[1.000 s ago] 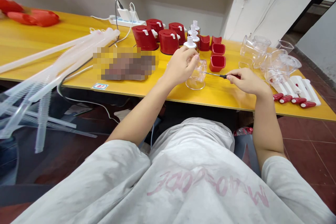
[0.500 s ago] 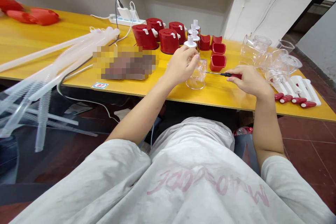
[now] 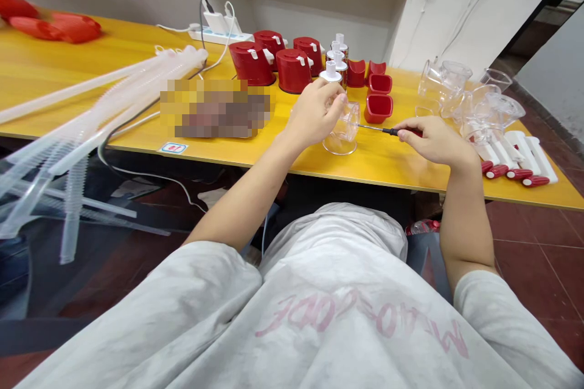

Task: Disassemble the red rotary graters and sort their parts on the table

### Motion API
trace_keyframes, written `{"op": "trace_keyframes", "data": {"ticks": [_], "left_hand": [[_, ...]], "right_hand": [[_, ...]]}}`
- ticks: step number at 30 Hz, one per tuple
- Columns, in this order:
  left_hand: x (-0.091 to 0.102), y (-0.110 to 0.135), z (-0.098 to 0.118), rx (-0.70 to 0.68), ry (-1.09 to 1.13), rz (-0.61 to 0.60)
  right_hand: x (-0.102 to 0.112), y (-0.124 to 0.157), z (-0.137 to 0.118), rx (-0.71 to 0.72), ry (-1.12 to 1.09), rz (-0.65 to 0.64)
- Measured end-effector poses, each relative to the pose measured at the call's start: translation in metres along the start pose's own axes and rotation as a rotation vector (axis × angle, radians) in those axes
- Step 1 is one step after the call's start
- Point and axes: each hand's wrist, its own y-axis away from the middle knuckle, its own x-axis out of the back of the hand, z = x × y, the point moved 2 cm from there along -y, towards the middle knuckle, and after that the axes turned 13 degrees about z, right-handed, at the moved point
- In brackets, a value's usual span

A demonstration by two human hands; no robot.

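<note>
My left hand [image 3: 314, 112] is closed around a clear plastic cup-shaped part [image 3: 343, 132] that rests on the yellow table [image 3: 137, 42] near its front edge. My right hand [image 3: 431, 140] pinches the red-and-black handle of a small screwdriver [image 3: 385, 130]. Its thin metal shaft runs left, and the tip meets the side of the clear part. The two hands are about a hand's width apart.
Red pots [image 3: 274, 61], white-capped pieces [image 3: 335, 61] and small red trays [image 3: 378, 106] stand behind the hands. Clear cups [image 3: 474, 103] and red-and-white handles [image 3: 515, 164] lie at right. Long translucent tubes [image 3: 91, 115] overhang the table's left front edge. A power strip [image 3: 219, 27] sits at the back.
My right hand shifted slightly on the screwdriver handle, as if turning it. My left hand and the clear part have stayed in place.
</note>
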Motion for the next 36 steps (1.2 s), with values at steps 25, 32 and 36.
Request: {"op": "trace_keyframes", "data": {"ticks": [25, 32, 36], "left_hand": [[-0.0018, 0.0007, -0.0042, 0.001, 0.016, -0.026], [-0.0001, -0.0001, -0.0012, 0.006, -0.009, -0.032], [0.0005, 0.0, 0.0001, 0.016, -0.016, -0.028]], "right_hand": [[0.0017, -0.0014, 0.0034, -0.042, -0.047, 0.022], [0.0016, -0.0008, -0.002, -0.067, -0.054, -0.012], [0.0004, -0.0047, -0.002, -0.046, 0.042, -0.061]]}}
